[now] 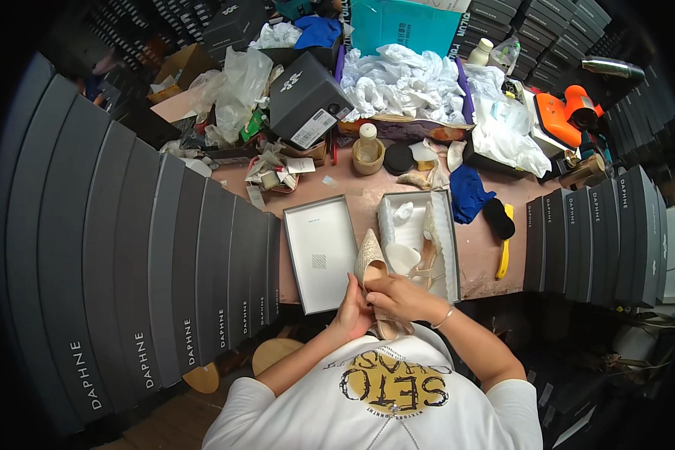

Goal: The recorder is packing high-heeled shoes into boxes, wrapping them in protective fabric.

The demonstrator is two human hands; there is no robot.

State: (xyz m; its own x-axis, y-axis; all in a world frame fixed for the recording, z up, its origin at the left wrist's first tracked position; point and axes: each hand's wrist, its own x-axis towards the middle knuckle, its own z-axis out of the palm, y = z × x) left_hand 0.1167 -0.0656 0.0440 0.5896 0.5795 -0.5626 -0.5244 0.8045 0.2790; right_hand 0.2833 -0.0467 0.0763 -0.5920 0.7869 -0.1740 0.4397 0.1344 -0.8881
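Gripping a glittery beige pointed shoe [373, 262] from both sides, close against the body: left hand [350, 313] wrapped around the near left edge of the shoe, fingers closed on it; right hand [399, 296] clamped over the shoe's right side and opening, thin bracelet [444, 318] on the wrist behind it. Toe of the shoe pointing away, just past the fingertips, overlapping the near edge of the open shoebox [446, 247].

Just beyond the right hand, inside that box: a second matching shoe [430, 244] lying along the right wall, white tissue paper [402, 255] bunched beside it. Just beyond the left hand, touching the box's left side: box lid [319, 251] lying upside down on the bench [360, 191], pale inside facing up.

Right of the right hand, a little farther out: yellow-handled brush [504, 251] flat on the bench, black pad [498, 217] at its far end, blue cloth [465, 193] next to that. Left of the left hand: long row of dark grey shoeboxes [165, 255] standing on edge; similar row [600, 236] well to the right.

Farther out past both hands: small bottle in a round cup [367, 150], black round lid [399, 158], a closed dark box [307, 97] tilted on clutter, heaps of crumpled white paper [405, 82], clear plastic bags [236, 90], orange power tool [566, 112] at far right, teal carton [405, 26] at the back.
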